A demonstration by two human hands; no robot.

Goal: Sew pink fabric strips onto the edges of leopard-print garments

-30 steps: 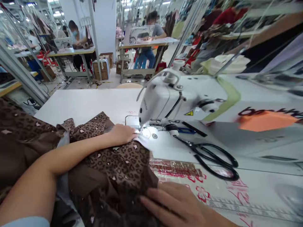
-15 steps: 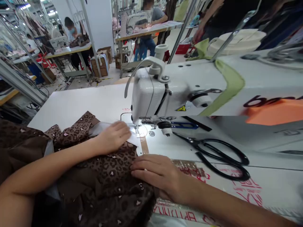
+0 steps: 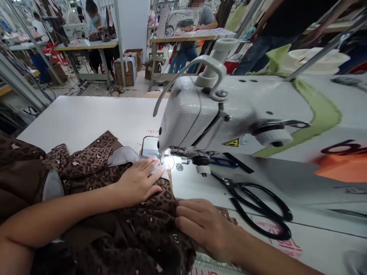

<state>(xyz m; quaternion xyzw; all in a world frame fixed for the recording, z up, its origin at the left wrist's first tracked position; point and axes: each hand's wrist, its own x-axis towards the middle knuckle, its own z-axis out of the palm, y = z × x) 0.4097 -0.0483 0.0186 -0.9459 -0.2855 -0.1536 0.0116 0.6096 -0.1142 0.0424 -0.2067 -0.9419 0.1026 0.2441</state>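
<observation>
Left hand [image 3: 137, 182] has crept closer to the presser foot [image 3: 169, 152], and right hand [image 3: 200, 226] has slid right along the leopard-print brown fabric [image 3: 123, 214]. Both lie open and flat on it, gripping nothing (pressing, not pinching). The fabric feeds under the foot of the white sewing machine [image 3: 195, 114]. Black-handled shears [image 3: 255, 206] lie right of the hands on the white table [image 3: 86, 114].
</observation>
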